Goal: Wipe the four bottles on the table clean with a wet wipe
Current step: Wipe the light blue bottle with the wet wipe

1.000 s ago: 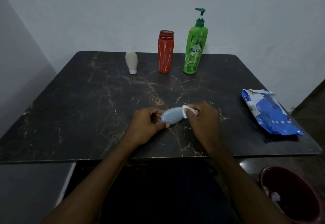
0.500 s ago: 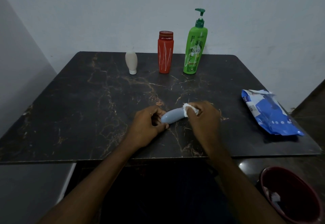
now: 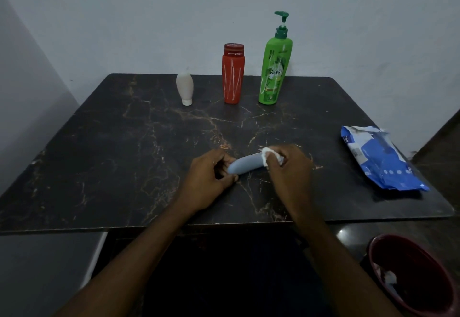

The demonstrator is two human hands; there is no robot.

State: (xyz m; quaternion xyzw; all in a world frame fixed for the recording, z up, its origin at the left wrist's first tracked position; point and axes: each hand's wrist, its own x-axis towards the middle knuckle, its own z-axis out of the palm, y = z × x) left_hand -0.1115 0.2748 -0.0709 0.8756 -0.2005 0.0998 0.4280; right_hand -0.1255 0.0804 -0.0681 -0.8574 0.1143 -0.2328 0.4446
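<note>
A pale blue bottle lies sideways just above the dark marble table, near its front edge. My left hand grips its near end. My right hand holds a crumpled white wet wipe pressed around the bottle's far end. Three other bottles stand in a row at the back: a small white one resting on its cap, a red one, and a tall green pump bottle.
A blue wet-wipe pack lies at the table's right edge. A dark red bin with crumpled white wipes inside sits on the floor at the lower right. A grey wall runs behind the table.
My right hand has slid the wipe along the blue bottle toward its far end, so more of the bottle's body shows. My left hand stays on the near end.
</note>
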